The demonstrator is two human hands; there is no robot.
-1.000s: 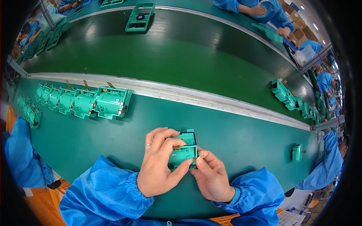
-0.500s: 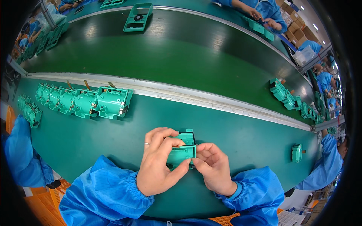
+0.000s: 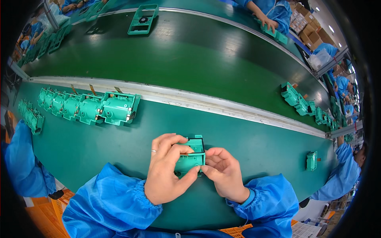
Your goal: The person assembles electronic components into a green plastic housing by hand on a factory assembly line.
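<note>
A small green plastic housing (image 3: 192,162) with a black strip along its far and right edges is in front of me, just above the green work table (image 3: 246,146) or on it; I cannot tell which. My left hand (image 3: 167,171) grips it from the left, thumb at its near side and fingers bent over the top, partly hiding it. A thin brownish strip shows under those fingertips. With thumb and fingertips, my right hand (image 3: 225,174) pinches the housing's right edge. Anything small between those fingertips is hidden.
Similar green housings (image 3: 117,108) stand in a row at the left, and one housing (image 3: 311,160) sits far right. Past a pale metal rail (image 3: 190,105) runs a dark green conveyor belt (image 3: 166,59), carrying a green frame (image 3: 143,20) and several housings (image 3: 295,99). Co-workers sit around.
The frame and housings on the belt have shifted slightly left. Across the belt, a co-worker's hands moved over a green part. My hands and the housing have barely moved.
</note>
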